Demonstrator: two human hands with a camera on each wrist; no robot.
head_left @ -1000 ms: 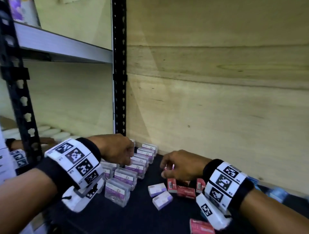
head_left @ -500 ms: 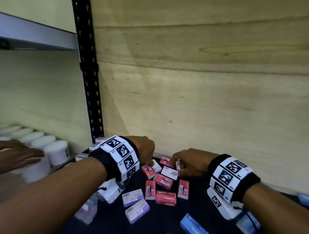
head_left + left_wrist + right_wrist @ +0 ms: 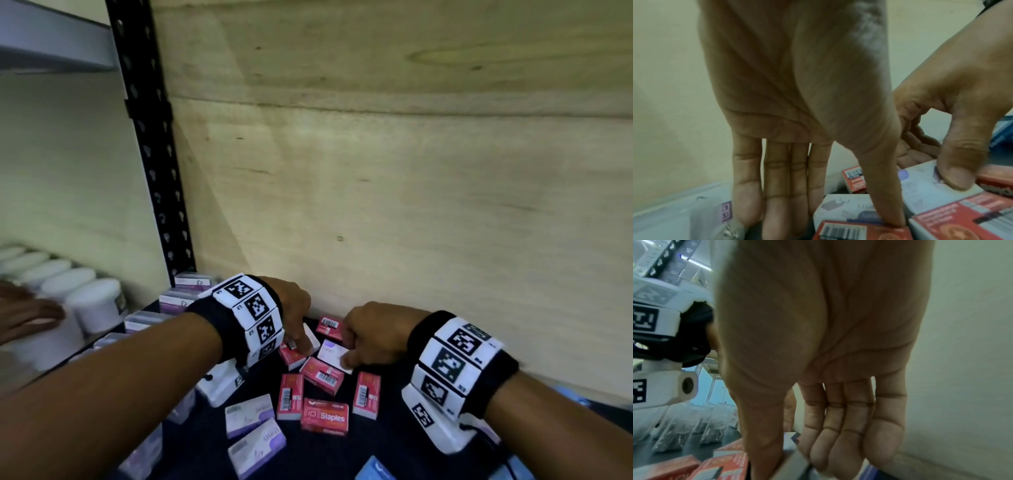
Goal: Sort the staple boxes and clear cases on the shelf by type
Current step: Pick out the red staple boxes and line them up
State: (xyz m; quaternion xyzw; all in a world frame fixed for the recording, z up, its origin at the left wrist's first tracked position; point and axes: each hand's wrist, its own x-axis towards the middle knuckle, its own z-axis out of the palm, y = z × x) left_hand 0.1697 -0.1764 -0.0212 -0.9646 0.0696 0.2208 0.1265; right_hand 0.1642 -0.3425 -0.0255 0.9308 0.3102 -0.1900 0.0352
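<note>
Several red staple boxes (image 3: 323, 416) and white-purple staple boxes (image 3: 250, 414) lie mixed on the dark shelf (image 3: 387, 442). Clear cases (image 3: 171, 303) stand in a row at the left. My left hand (image 3: 303, 346) reaches straight down. Its thumb and fingers sit at the two ends of a white staple box (image 3: 842, 207), and the thumb tip also touches a red box (image 3: 859, 232). My right hand (image 3: 352, 349) pinches another white-purple box (image 3: 334, 353) beside it, thumb on top and curled fingers behind (image 3: 828, 451).
The plywood back wall (image 3: 376, 205) rises just behind the boxes. A black perforated upright (image 3: 154, 154) bounds the shelf at the left. White jars (image 3: 92, 301) and another person's hand (image 3: 27, 315) are beyond it. A blue box (image 3: 375, 469) lies at the front.
My left hand has moved right, from the row of clear cases to the pile of boxes beside my right hand. My right hand has stayed on the pile.
</note>
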